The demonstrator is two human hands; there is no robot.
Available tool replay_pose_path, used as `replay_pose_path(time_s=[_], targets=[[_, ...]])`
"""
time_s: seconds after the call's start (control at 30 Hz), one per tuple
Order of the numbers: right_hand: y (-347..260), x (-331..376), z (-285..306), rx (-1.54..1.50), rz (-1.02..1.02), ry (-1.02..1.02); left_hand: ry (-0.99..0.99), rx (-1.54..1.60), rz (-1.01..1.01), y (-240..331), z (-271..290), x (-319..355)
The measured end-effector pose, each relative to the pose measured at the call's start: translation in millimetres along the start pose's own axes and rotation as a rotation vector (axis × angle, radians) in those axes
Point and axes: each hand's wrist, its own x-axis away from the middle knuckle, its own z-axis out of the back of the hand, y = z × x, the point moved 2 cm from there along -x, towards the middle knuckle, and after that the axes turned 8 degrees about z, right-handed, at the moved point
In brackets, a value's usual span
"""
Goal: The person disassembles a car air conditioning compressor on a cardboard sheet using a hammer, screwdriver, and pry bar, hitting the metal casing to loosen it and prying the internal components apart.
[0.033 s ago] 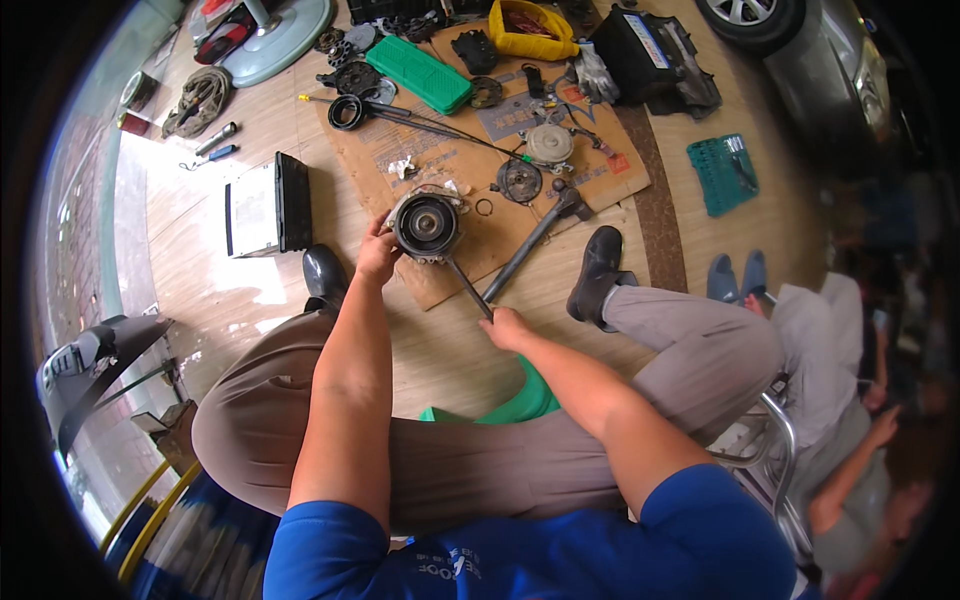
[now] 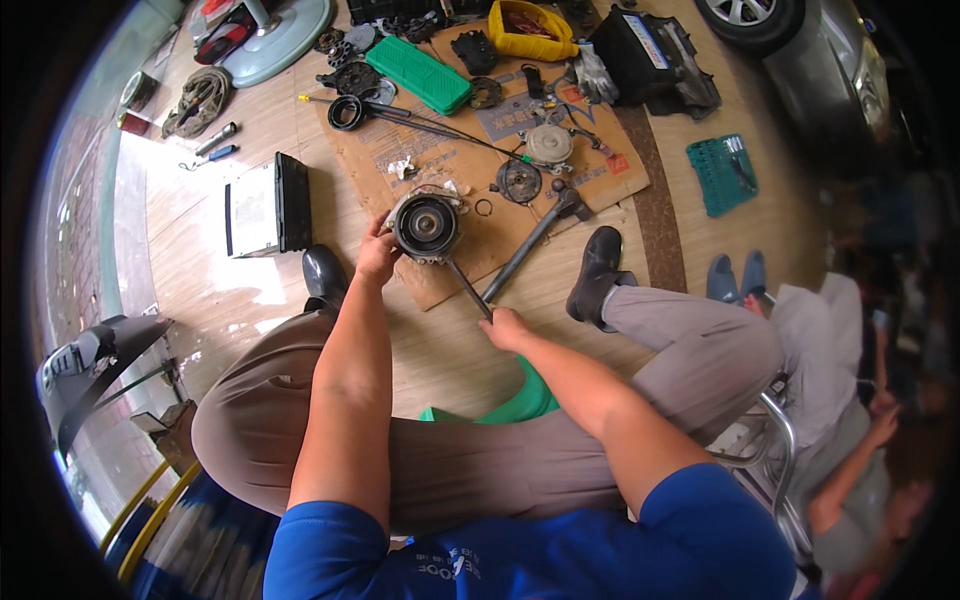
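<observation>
A round metal machine part with a black ringed recess and a hub in its middle sits at the front of the flattened cardboard. My left hand is closed on its left rim, the fingers partly hidden behind it. In my right hand is a slim dark metal bar; its far end meets the lower right edge of the part. Beyond the bar, a long-handled hammer lies slanting across the cardboard's edge. A small dark ring rests just right of the part.
Farther back lie a disc-shaped part, a round tan cover, a green case and a yellow container. A black-and-white battery stands left. At right are a teal tool tray, a car and a seated person.
</observation>
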Motion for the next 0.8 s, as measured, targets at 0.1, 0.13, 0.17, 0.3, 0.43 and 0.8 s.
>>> replay_pose_path(time_s=[0.1, 0.13, 0.17, 0.3, 0.43, 0.8], targets=[[-1, 2, -1, -0.007, -0.002, 0.009, -0.005, 0.009, -0.009, 0, 1, -1], [-2, 2, 0, -0.011, -0.005, 0.014, 0.003, 0.005, -0.015, 1, 2, -1], [-2, 3, -1, -0.007, -0.007, 0.018, 0.008, 0.000, -0.016, 3, 0, 0], [-2, 4, 1, -0.014, 0.012, 0.047, 0.021, 0.014, -0.024, 2, -5, 3], [-6, 10, 2, -0.063, -0.007, 0.079, 0.032, 0.040, -0.019, 5, -10, 5], [-13, 20, 58, -0.069, 0.016, 0.119, 0.063, 0.135, 0.029, -2, -3, -2]])
